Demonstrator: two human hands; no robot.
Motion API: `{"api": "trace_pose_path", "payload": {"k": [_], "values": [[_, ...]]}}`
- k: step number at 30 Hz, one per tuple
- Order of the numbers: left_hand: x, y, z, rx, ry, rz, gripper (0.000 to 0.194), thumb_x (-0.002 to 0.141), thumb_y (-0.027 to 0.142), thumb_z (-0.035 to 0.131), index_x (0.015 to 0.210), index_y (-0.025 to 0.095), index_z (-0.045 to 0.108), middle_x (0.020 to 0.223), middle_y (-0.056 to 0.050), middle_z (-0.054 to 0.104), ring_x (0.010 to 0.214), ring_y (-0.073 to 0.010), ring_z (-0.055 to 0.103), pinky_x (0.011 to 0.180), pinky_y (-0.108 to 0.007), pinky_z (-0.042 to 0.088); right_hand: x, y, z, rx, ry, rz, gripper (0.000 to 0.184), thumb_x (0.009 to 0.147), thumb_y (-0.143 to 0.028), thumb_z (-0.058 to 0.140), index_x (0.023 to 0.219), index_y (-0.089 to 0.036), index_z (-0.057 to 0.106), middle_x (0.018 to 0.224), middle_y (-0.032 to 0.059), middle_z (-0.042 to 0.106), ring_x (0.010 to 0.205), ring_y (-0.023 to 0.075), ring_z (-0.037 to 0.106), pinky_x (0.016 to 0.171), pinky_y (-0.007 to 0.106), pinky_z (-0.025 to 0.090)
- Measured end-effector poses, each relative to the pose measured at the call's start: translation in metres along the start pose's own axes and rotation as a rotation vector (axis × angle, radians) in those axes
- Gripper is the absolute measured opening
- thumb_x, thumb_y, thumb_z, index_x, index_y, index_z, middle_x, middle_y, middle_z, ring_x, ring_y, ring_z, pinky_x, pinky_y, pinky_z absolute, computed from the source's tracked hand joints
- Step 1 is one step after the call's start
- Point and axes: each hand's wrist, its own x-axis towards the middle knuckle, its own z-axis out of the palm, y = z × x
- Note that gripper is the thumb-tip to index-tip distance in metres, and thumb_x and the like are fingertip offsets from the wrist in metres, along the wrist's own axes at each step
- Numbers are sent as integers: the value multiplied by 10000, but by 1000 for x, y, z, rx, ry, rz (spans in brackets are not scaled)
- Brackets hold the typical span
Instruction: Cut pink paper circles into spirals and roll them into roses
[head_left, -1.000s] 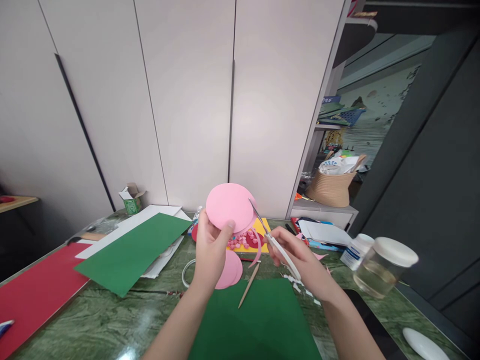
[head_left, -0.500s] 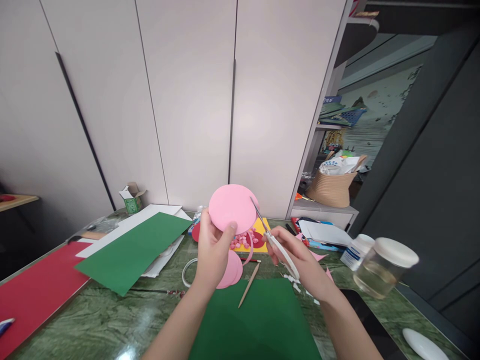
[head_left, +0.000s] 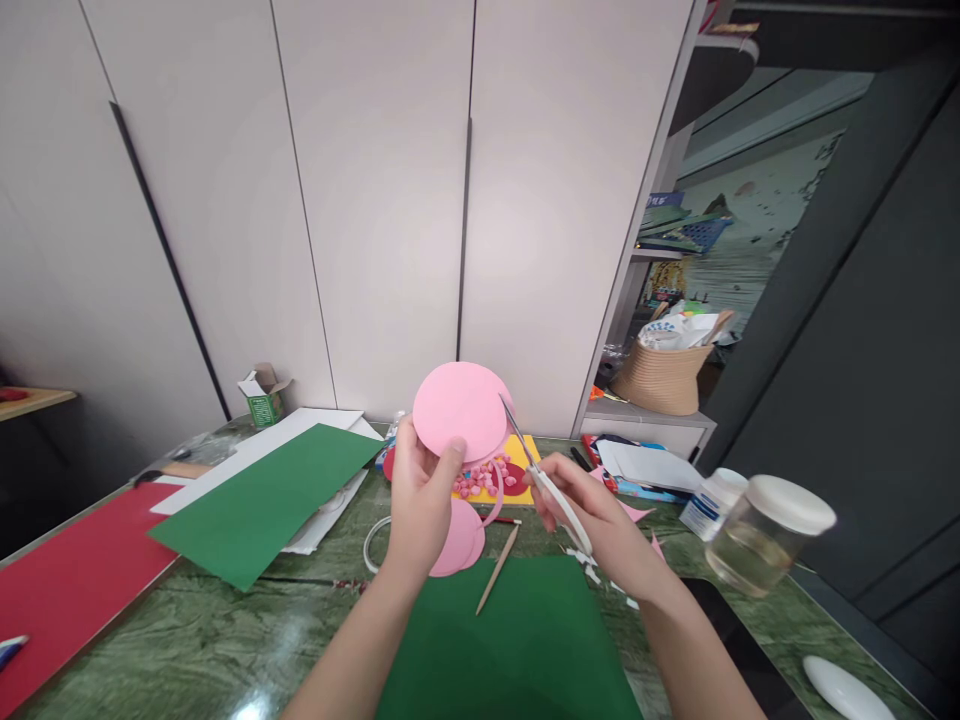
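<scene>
Pinched between the thumb and fingers of my left hand (head_left: 422, 490) is a round pink paper disc (head_left: 459, 408), raised above the table. My right hand (head_left: 585, 505) is closed around the white handles of a pair of scissors (head_left: 551, 488). The blades reach the disc's right edge, and a narrow pink strip (head_left: 496, 497) hangs down below it. Beneath my left hand lie more pink paper circles (head_left: 459, 540). Small pink pieces (head_left: 480, 480) sit on a yellow sheet (head_left: 531, 450) behind the hands.
A pencil (head_left: 498, 570) lies by a green sheet (head_left: 510, 640) in front. Green (head_left: 270, 500), white and red sheets (head_left: 75, 570) spread leftward. To the right are a lidded jar of liquid (head_left: 765, 540), a white bottle (head_left: 715, 503), a black tablet (head_left: 739, 640) and a white mouse (head_left: 847, 688).
My left hand and the pink disc have shifted slightly up and left. The scissors stay at the disc's right edge, with their handles moved a little.
</scene>
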Motion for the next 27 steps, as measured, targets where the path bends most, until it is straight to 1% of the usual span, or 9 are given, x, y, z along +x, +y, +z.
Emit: {"api": "trace_pose_path", "payload": {"k": [6, 15, 23, 27], "values": [[-1, 0, 1, -39, -7, -19, 292, 800, 278, 564, 1075, 220, 481, 1113, -53, 565, 1027, -183, 544, 785, -257, 481, 2, 1, 2, 21, 2, 11, 203, 895, -400, 459, 831, -207, 464, 689, -36, 464, 611, 102, 420, 552, 228, 306], [-3, 3, 1, -34, -54, -71, 328, 803, 265, 552, 1117, 219, 468, 1152, -54, 558, 1032, -172, 537, 813, -263, 476, 2, -1, 3, 73, 6, 6, 210, 895, -408, 452, 830, -208, 449, 684, -37, 454, 629, 112, 416, 599, 239, 322], [-2, 4, 2, -16, -40, -59, 316, 802, 269, 555, 1102, 212, 473, 1085, -49, 579, 969, -166, 553, 741, -239, 477, 3, -1, 4, 76, 5, 3, 196, 905, -387, 438, 840, -203, 458, 696, -36, 442, 634, 108, 404, 594, 238, 305], [-2, 2, -1, -42, -39, -44, 310, 806, 265, 563, 1102, 229, 479, 1097, -37, 568, 980, -156, 545, 726, -216, 473, 3, 0, 3, 54, 2, 8, 182, 912, -373, 430, 854, -203, 460, 706, -35, 448, 634, 104, 409, 584, 236, 301]]}}
